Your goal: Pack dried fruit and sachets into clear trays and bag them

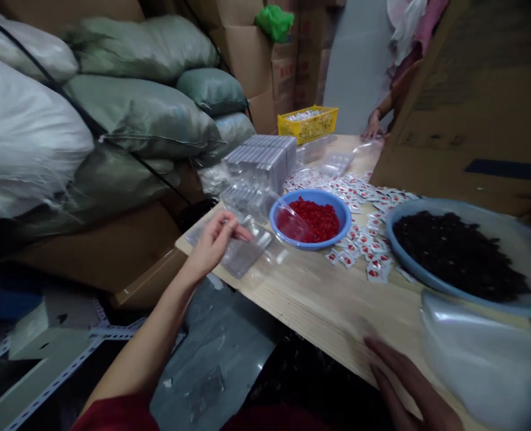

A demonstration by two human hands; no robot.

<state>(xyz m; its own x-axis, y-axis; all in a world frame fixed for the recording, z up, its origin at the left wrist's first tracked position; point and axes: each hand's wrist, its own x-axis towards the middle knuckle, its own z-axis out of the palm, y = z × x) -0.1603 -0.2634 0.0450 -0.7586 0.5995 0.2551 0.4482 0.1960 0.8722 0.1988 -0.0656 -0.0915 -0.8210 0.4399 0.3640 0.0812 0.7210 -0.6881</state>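
My left hand [218,239] is over the table's left edge, just above clear plastic packaging [242,254]. Its fingers are loosely bent and partly apart, with nothing plainly gripped. My right hand [411,386], smeared by motion, is low over the table's front edge with fingers stretched out, and I see nothing in it. A blue bowl [310,244] of small red pieces [316,218] stands beyond the hands, a clear plastic sheet or lid overlapping its left side. Close to my right hand lies a stack of clear plastic bags [476,353].
Small printed sachets [359,239] are scattered around the bowl. A wide blue basin [400,257] holds dark pieces. Stacked clear trays [263,157] and a yellow basket [308,127] stand farther back. Another person's hand [373,124] rests at the far end. Sacks [139,114] line the left.
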